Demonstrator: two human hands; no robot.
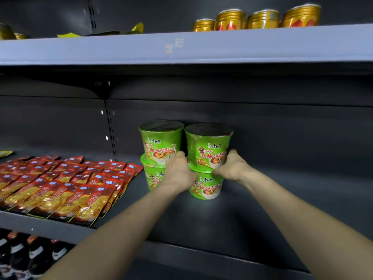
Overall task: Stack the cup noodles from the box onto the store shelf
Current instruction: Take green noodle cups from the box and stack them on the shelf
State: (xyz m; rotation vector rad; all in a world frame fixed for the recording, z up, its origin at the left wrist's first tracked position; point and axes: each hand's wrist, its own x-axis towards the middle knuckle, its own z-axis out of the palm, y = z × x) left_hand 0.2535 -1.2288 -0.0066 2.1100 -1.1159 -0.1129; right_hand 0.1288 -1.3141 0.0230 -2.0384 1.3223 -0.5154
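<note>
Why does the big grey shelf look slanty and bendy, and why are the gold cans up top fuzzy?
Head view: the wide-angle lens slants and curves the grey metal upper shelf; head view: the gold ribbed cans near the top edge are blurred; head view: the green plastic-wrapped noodle cups in the middle look sharper, and shadow sits under that shelf.

Left hand [178,172] and right hand [232,168] clasp the upper cup [207,146] (green) atop a lower cup [207,187].

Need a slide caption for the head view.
The left hand and right hand hold the top cup on the bottom cup, beside a second stack.
</note>
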